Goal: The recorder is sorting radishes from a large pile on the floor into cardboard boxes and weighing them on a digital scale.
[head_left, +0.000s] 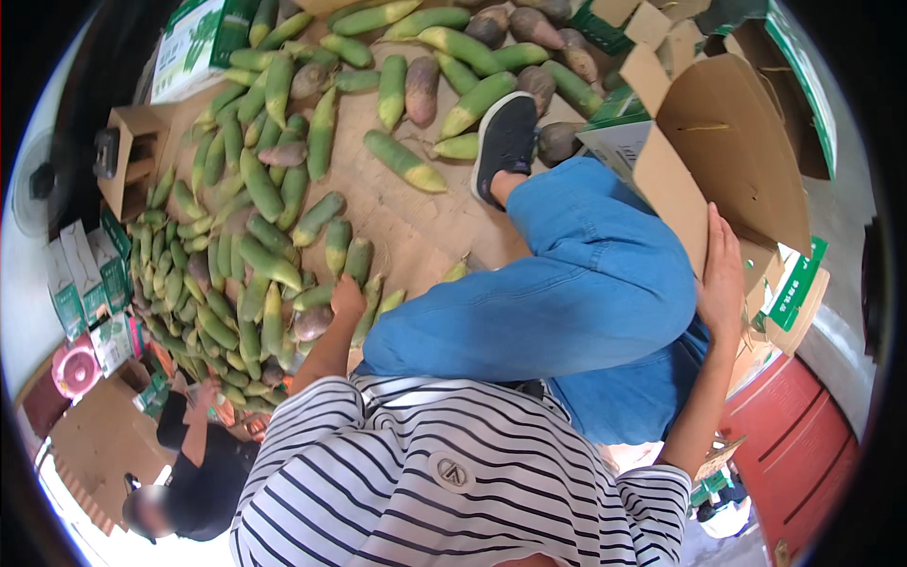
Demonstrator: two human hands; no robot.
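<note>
Your left hand [347, 299] reaches into the green shoots [269, 265] — grip hidden, cannot tell; right hand [723, 279] pressed flat, fingers together, on the cardboard box [732, 142].

Shoots [255, 236] on floor at left; cardboard box [727, 161] at right.

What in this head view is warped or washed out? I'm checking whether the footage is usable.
Head view: fisheye bends the cardboard box edges toward the black rim; daylight blows out the lower left corner; the green shoots and both hands, left and right, look sharp and evenly lit.
</note>
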